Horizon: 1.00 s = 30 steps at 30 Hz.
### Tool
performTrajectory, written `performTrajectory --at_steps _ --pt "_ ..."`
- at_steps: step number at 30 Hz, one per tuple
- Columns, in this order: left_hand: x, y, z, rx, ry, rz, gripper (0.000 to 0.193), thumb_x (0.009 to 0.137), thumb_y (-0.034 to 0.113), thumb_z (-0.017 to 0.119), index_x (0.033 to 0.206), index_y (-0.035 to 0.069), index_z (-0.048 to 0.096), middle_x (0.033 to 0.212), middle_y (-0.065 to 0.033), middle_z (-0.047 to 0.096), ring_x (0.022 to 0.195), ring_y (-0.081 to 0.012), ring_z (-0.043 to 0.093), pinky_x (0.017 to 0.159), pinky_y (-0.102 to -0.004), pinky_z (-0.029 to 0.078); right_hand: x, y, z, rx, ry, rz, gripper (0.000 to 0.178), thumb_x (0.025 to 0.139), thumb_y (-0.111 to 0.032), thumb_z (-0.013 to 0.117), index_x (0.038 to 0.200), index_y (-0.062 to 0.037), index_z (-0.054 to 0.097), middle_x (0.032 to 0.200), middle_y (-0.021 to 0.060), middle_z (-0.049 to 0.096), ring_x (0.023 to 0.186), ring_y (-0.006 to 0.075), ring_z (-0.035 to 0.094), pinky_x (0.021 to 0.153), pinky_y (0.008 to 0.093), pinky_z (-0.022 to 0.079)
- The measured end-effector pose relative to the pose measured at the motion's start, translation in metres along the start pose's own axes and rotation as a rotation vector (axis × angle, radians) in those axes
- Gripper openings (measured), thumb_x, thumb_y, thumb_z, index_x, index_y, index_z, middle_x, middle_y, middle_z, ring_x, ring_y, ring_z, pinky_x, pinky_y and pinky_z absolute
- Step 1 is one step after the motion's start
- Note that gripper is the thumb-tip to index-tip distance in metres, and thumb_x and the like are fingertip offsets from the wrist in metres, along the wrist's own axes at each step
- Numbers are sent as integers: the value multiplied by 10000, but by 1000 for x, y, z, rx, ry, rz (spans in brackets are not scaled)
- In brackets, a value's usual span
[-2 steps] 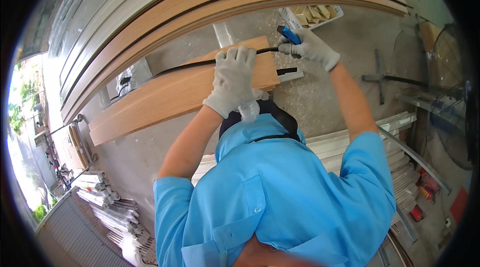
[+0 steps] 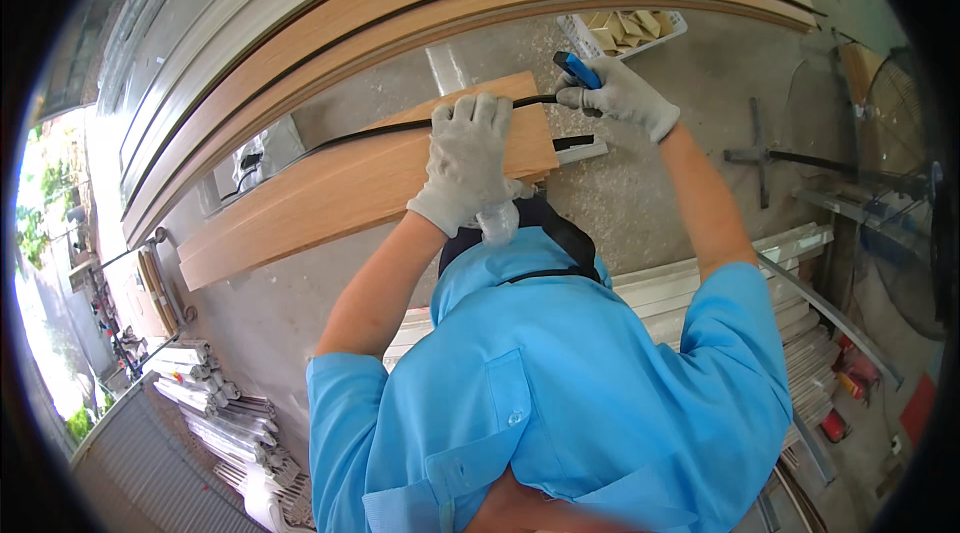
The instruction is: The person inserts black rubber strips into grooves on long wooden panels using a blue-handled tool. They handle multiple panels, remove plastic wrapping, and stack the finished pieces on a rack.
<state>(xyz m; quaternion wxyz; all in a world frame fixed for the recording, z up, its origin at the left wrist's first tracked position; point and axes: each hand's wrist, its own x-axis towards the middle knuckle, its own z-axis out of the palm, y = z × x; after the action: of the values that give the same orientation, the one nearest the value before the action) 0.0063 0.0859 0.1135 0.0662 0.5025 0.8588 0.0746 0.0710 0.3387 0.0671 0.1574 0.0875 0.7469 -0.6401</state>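
At the frame's centre the left hand [image 2: 468, 161] pressed flat on the wooden board [image 2: 340, 188] while the right hand [image 2: 620, 98] gripped a blue-handled tool [image 2: 577, 69], the black edge strip [image 2: 400, 129] seemingly seated except near the tool.

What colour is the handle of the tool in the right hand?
Blue, seen in the head view: the tool handle sticks out above the gloved right hand.

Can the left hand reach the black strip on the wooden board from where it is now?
Probably yes: the left hand rests on the wooden board with its fingers beside the black strip, and nothing lies between them.
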Motion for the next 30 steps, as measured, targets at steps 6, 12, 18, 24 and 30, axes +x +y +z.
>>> performTrajectory --at_steps 6,12,18,24,30 --pt "8 -8 11 -64 10 -19 908 525 459 879 1258 39 546 1166 -124 560 1123 -325 522 959 -473 402 2 10 -2 31 -7 -42 238 926 -258 741 957 -26 696 693 -9 591 616 81 526 559 269 421" --pt "8 1 8 -9 28 -24 880 537 454 875 1249 56 546 1153 -115 564 1121 -322 521 947 -469 407 4 21 0 119 -8 11 257 909 -262 755 1006 -29 703 750 -17 611 645 72 536 591 252 437" --pt "25 9 16 -62 71 28 871 532 460 872 1232 55 548 1154 -126 564 1126 -335 517 947 -480 414 7 23 -5 168 -69 37 265 906 -278 756 1016 -48 686 765 -21 602 646 65 533 585 242 437" --pt "23 9 19 -92 84 35 855 529 409 874 1235 59 543 1151 -132 563 1124 -344 515 948 -478 415 10 27 -7 210 -105 25 282 908 -321 755 988 -63 671 756 -15 600 629 63 533 570 232 438" --pt "31 18 17 -89 22 37 884 543 433 871 1277 71 537 1164 -133 567 1138 -340 518 962 -481 415 15 30 -10 215 -170 56 305 905 -351 759 997 -73 672 767 -4 623 609 70 557 555 228 454"
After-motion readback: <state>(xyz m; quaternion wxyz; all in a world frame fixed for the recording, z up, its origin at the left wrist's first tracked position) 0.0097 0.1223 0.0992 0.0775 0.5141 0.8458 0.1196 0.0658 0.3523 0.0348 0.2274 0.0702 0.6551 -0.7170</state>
